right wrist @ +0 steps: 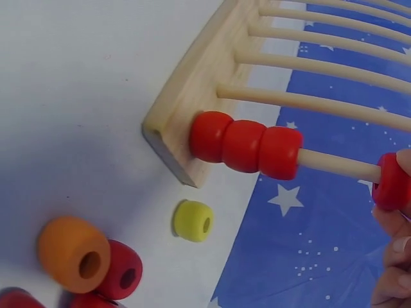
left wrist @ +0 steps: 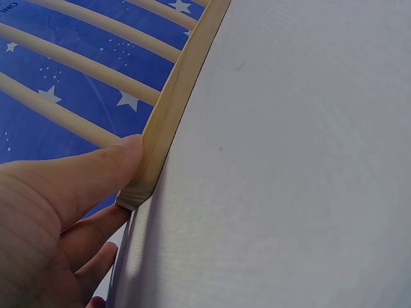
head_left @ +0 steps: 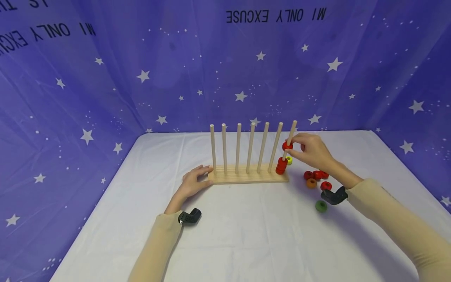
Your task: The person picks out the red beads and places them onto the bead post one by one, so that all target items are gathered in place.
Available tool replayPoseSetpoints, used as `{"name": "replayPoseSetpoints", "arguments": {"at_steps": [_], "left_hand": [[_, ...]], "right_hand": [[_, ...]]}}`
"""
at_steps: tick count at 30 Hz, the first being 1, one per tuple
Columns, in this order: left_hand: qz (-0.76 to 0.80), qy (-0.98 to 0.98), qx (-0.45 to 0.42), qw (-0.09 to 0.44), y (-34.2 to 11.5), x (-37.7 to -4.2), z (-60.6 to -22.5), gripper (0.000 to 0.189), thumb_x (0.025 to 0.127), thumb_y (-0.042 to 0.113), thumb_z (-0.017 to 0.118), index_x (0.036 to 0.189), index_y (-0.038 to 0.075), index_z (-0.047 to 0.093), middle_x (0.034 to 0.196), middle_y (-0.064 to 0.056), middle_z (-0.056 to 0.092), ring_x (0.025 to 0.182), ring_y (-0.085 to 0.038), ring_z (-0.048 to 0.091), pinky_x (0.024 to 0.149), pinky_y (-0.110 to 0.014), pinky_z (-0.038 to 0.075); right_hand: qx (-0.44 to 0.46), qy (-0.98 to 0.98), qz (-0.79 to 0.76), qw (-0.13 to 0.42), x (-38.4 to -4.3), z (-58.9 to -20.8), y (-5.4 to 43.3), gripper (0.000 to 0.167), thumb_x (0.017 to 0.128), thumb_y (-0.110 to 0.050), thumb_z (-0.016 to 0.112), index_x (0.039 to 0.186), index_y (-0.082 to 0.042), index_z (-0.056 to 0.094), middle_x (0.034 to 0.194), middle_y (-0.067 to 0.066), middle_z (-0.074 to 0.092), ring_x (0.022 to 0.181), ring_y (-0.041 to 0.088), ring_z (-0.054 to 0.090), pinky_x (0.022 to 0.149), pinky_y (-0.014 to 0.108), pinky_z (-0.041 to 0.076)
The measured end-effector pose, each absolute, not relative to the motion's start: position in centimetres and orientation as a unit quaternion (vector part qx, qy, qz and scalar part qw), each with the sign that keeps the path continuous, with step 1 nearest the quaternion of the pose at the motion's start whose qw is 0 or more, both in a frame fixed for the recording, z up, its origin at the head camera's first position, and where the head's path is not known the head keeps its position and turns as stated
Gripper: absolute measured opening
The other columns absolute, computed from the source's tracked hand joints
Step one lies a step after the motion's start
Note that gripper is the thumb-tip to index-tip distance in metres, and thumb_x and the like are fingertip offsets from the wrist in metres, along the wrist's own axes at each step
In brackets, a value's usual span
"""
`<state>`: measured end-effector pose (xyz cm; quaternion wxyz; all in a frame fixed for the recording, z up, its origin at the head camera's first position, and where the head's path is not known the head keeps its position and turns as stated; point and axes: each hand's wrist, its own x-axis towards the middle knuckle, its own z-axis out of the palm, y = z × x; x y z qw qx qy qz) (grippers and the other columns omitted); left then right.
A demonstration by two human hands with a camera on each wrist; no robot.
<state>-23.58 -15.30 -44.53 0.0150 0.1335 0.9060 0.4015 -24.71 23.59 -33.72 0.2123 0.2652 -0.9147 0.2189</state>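
Note:
A wooden peg rack (head_left: 246, 179) with several upright pegs stands on the table. Its left end is held by my left hand (head_left: 192, 182); in the left wrist view the thumb (left wrist: 103, 168) lies against the board near the last peg. At the far right peg, my right hand (head_left: 311, 150) pinches a red bead (right wrist: 389, 183) between thumb and fingers. The peg passes through this bead, partway up. Below it, 3 red beads (right wrist: 245, 146) sit stacked against the base, with a stretch of bare peg between.
Right of the rack lie several loose red beads (head_left: 325, 185), an orange bead (head_left: 311, 183) and a green bead (head_left: 321, 206). A yellow bead (right wrist: 193, 221) is close to the rack's right end. Behind the white table (head_left: 225, 235) hangs a blue star-patterned cloth (head_left: 204, 66).

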Motion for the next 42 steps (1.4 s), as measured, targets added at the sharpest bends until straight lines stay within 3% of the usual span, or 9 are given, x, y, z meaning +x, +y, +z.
{"name": "replayPoseSetpoints", "arguments": {"at_steps": [23, 42], "left_hand": [[0.404, 0.905, 0.132, 0.021, -15.2, -23.8, -44.7, 0.049, 0.081, 0.023, 0.071, 0.127, 0.012, 0.058, 0.141, -0.009, 0.050, 0.141, -0.033, 0.033, 0.108, -0.060, 0.015], [0.402, 0.905, 0.135, 0.021, -15.3, -23.8, -44.7, 0.049, 0.082, 0.022, 0.070, 0.128, 0.012, 0.058, 0.142, -0.010, 0.050, 0.141, -0.034, 0.032, 0.109, -0.061, 0.014]], "right_hand": [[0.272, -0.921, 0.217, 0.175, -25.1, -36.3, 23.8, 0.015, 0.075, -0.018, 0.077, 0.087, -0.011, 0.071, 0.083, 0.005, 0.071, 0.051, 0.003, 0.034, 0.048, 0.018, 0.030], [0.258, -0.931, 0.214, 0.147, -25.1, -36.8, 23.7, 0.016, 0.075, -0.017, 0.077, 0.088, -0.008, 0.071, 0.087, 0.007, 0.073, 0.054, 0.008, 0.039, 0.048, 0.019, 0.034]]}}
